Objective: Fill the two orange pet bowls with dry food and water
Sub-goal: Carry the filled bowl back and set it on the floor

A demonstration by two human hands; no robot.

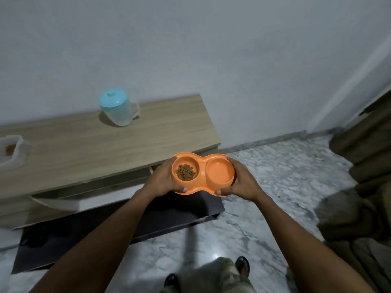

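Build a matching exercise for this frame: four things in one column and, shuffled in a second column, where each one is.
Things
1. orange plastic double pet bowl
2. clear plastic jug with turquoise lid
3. white plastic bag
4. brown dry kibble

Places
A. at the left edge of the wooden cabinet top
B. in the double bowl's left compartment
C. held between the left hand and the right hand
D. upright at the back of the cabinet top, near the wall

Pairs: 1-C, 2-D, 3-A, 4-B
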